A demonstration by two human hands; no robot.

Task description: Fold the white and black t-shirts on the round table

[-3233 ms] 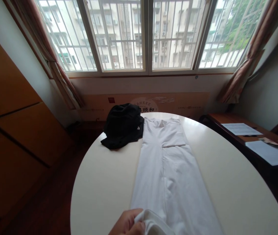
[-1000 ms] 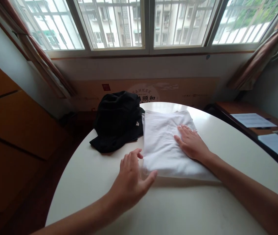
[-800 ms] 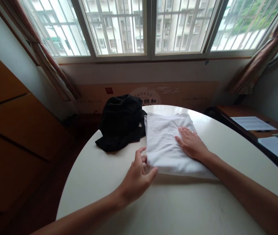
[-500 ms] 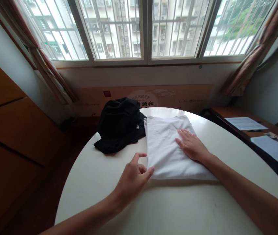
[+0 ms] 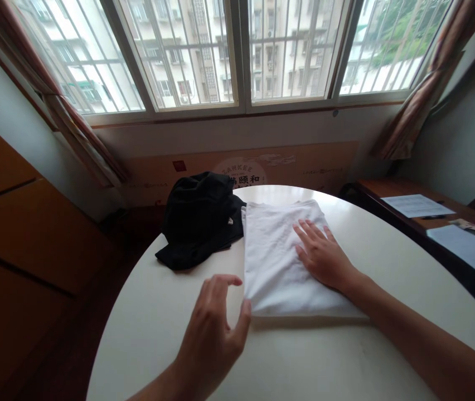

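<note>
A folded white garment, which looks like a T-shirt, lies flat on the round white table. My right hand rests on its upper right part, palm down with the fingers spread. At the shirt's near left corner is my left hand, its thumb and index finger apart and curved. The thumb tip is at the shirt's edge; whether it touches I cannot tell. Beside the shirt's far left side sits a crumpled heap of black cloth.
To the right stands a dark wooden desk with papers and a pen on it. A long printed box is behind the table, below the barred window. An orange-brown cabinet stands at the left.
My left hand has drawn back slightly from the shirt's corner, and its thumb and fingers have spread wider. The right hand stays on the shirt, fingers more spread. The view has shifted slightly.
</note>
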